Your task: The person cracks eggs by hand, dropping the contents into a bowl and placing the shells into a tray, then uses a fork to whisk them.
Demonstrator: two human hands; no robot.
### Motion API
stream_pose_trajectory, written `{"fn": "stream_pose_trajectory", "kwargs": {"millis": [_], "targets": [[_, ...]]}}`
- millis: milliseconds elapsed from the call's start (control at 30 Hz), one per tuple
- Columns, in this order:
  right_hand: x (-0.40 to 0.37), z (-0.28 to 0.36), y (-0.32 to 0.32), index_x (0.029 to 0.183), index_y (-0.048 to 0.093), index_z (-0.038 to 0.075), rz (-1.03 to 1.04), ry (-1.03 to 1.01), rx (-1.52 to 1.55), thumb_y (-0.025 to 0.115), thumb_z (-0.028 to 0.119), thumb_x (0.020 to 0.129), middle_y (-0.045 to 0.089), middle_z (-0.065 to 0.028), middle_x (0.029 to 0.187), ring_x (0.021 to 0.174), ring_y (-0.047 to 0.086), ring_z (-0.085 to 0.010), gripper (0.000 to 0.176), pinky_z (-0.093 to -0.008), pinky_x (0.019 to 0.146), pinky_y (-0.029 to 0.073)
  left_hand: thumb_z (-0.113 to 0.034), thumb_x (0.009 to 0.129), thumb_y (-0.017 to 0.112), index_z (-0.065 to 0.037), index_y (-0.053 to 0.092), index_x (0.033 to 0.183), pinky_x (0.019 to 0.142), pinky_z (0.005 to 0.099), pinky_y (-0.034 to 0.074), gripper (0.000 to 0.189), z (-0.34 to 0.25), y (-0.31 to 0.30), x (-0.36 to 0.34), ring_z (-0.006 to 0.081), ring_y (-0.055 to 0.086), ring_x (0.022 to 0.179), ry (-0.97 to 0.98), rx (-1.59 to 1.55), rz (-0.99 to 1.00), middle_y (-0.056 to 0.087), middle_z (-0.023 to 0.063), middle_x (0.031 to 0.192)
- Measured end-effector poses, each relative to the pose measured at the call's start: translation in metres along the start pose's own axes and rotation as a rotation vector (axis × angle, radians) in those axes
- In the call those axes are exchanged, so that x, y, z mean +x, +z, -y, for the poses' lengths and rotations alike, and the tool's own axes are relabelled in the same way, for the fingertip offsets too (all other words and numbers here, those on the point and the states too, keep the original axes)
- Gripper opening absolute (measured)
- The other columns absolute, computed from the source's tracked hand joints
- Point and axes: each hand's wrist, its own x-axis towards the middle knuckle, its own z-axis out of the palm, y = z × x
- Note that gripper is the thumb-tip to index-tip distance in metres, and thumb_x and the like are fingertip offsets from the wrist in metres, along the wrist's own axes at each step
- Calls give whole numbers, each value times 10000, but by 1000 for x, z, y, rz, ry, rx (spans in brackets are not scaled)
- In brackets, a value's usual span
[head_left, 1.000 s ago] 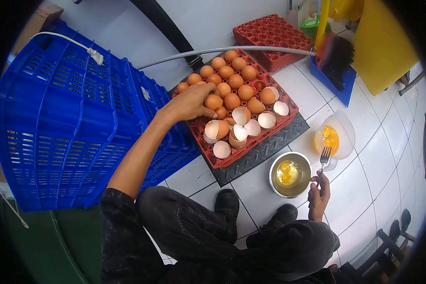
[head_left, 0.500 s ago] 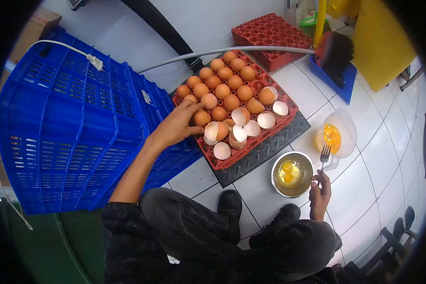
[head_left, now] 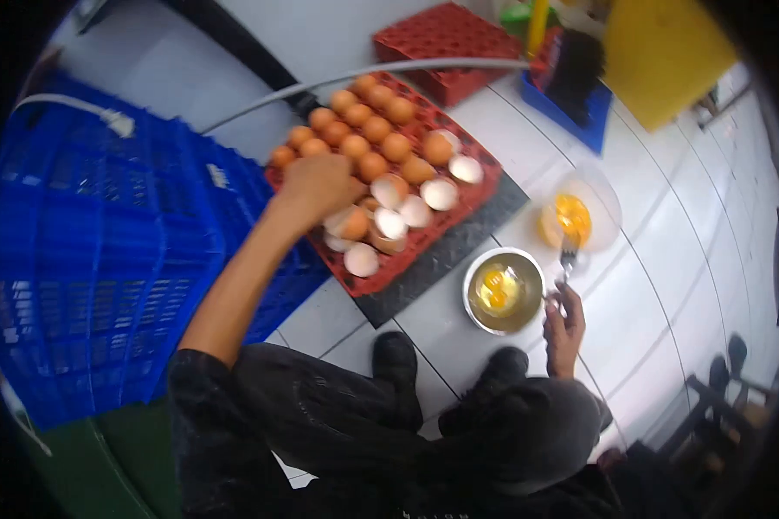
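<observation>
Eggs point(head_left: 376, 130) fill the red tray point(head_left: 424, 246) at eleven o'clock from the metal bowl point(head_left: 504, 290). Your left hand point(head_left: 316, 186) lies on them, fingers curled; whether it grips one, you cannot tell. Your right hand point(head_left: 563, 327), at the bowl's four o'clock, pinches a fork point(head_left: 568, 255).

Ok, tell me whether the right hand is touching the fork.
Touching. The head view shows the right hand closed around the handle of the fork.
</observation>
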Motion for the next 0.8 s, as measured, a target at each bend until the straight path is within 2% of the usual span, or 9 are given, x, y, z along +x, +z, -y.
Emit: {"fn": "stream_pose_trajectory", "kwargs": {"millis": [67,200,267,333,467,533,600,667,800], "targets": [[-2,1,-3,1277,512,52,3,21,-3,604,118,895,584,-6,1008,589,406,-14,398,-169,482,308,-331,755,675,13,704,856,735,474,537,360,2,11,8,368,672,857,-3,5,-50,678,250,886],[-5,-1,-4,1277,505,51,13,51,-32,599,107,889,579,8,992,594,404,-13,404,-168,482,305,-279,700,724,55,688,815,756,464,535,355,7,9,21,377,669,853,10,-129,14,666,274,880],[-6,-4,-5,1238,545,43,4,60,4,644,173,886,601,2,991,641,465,-41,388,-194,520,339,-248,682,733,64,682,804,754,459,536,339,6,11,22,375,668,846,12,-131,-13,664,274,872],[-6,-4,-5,1239,542,36,-7,72,13,642,159,887,592,-2,985,663,474,-45,386,-194,549,353,-221,668,735,67,680,793,751,455,537,319,5,13,17,371,669,837,12,-90,-78,664,270,859],[-4,-3,-2,1241,534,17,5,78,63,634,126,891,576,-16,990,741,501,-58,380,-191,620,390,-209,663,732,61,675,780,751,453,536,300,-1,5,13,373,666,826,-18,-96,-50,662,263,858],[-2,-11,0,1271,515,54,12,33,19,613,137,891,580,11,971,584,399,-6,402,-167,477,299,-206,664,734,54,672,809,748,453,537,304,1,11,16,375,664,825,30,-55,-98,662,259,866],[-3,-13,3,1253,533,65,6,40,34,615,142,891,578,16,970,592,404,-8,380,-168,484,304,-199,664,734,45,652,857,747,456,536,322,-4,11,14,378,663,825,-2,-14,-84,663,253,872],[-4,-10,4,1263,517,5,32,89,73,635,126,913,567,-29,1033,937,545,-97,389,-213,760,459,-197,661,738,40,628,901,746,458,535,354,-7,10,14,381,663,827,-12,-22,-80,664,248,873],[-5,-10,8,1263,517,10,33,107,95,643,126,909,565,-21,1032,952,540,-104,394,-224,797,450,-207,655,741,39,582,928,748,466,532,400,-10,14,11,388,662,834,-28,-93,-116,664,249,868]]}}
